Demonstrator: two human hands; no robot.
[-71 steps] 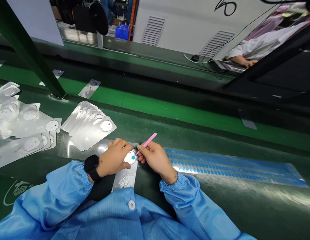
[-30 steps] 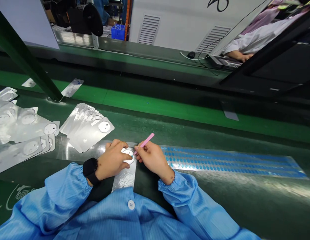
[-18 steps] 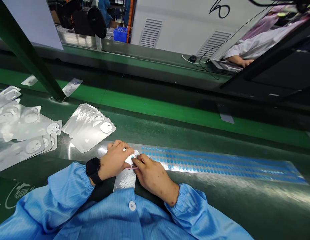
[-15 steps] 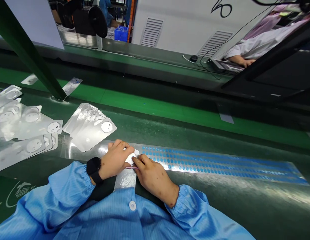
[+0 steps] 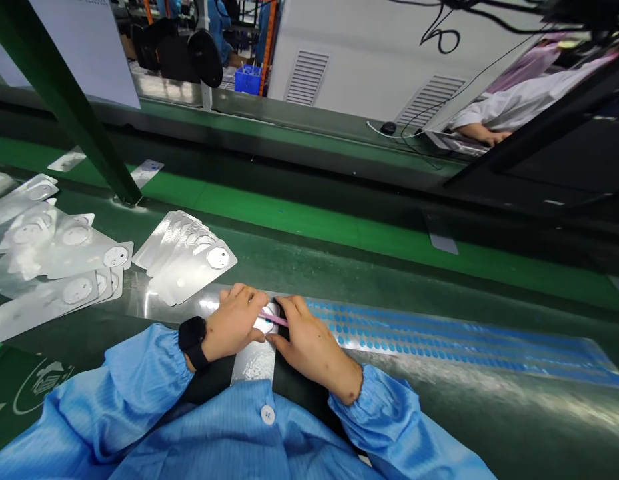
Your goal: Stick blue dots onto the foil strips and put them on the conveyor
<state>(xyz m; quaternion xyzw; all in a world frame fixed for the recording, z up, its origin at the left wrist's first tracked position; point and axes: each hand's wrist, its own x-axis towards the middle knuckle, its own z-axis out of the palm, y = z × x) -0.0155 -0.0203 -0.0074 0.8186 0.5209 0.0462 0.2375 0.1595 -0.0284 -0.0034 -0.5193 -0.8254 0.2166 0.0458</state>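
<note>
Bright overhead light, glare on foil [image 5: 259, 363], wide-angle edge distortion

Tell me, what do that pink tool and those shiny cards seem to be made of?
The pink tool looks like smooth plastic, judging by its even, opaque colour, though it could be coated metal. The cards look like thin metallic foil or foil-faced sheet, silvery with bright glare; their core cannot be seen.

Beyond the left hand [image 5: 234, 323] and right hand [image 5: 314, 350], the green work mat [image 5: 309, 257] gives a wide passage toward the far edge of the bench. To the left, the fanned stack of foil sheets [image 5: 189, 257] lies just past the left hand and stands in the way of sideways travel, with the green steel post [image 5: 74, 113] farther out. To the right, the blue dot strip [image 5: 439, 340] lies flat just beside the right hand.
</note>
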